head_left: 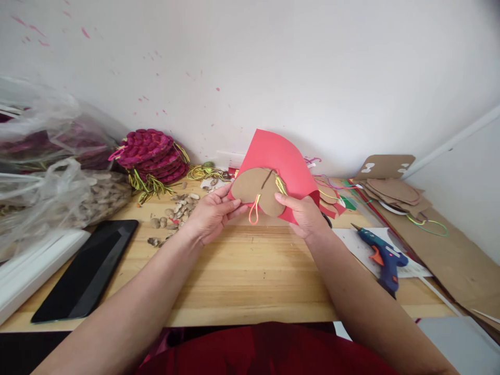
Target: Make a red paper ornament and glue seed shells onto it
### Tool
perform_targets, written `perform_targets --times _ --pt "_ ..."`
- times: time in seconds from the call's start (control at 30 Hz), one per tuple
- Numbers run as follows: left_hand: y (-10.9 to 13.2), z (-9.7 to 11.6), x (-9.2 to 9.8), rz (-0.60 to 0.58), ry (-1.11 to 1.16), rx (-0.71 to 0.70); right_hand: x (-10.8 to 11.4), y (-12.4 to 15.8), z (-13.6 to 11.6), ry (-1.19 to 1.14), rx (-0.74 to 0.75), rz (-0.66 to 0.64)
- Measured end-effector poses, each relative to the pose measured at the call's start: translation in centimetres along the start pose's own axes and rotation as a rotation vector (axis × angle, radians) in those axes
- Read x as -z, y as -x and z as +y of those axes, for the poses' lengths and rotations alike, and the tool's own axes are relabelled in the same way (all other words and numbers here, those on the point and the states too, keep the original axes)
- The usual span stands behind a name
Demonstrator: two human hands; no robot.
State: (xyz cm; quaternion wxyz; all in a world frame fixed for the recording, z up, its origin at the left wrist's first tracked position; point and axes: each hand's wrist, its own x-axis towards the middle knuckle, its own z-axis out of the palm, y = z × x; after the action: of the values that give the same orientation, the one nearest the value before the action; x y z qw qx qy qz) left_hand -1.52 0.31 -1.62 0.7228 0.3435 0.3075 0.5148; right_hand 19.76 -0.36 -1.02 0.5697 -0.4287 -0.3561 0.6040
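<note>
In the head view a brown cardboard heart lies against a curled sheet of red paper, both lifted over the table. An orange-pink loop of string hangs from the heart's notch, a dark line runs near its far edge, and yellow strands show beside it. My left hand is closed on the left edge of heart and paper. My right hand pinches their right side, thumb on the cardboard; its other fingers are hidden underneath.
Peanut shells and a black tablet lie left, near plastic bags. Purple scaled pieces are stacked by the wall. On the right are a blue glue gun on white paper and cardboard cutouts.
</note>
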Motion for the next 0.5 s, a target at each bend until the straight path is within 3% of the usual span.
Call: perform_targets --times 0.17,0.5 --pt "0.05 0.25 -0.21 0.017 0.044 0.010 0.05 -0.06 0.06 -0.008 0.060 -0.013" --pt "0.29 0.47 -0.32 -0.003 0.030 0.007 0.15 0.09 0.18 0.026 0.046 -0.014"
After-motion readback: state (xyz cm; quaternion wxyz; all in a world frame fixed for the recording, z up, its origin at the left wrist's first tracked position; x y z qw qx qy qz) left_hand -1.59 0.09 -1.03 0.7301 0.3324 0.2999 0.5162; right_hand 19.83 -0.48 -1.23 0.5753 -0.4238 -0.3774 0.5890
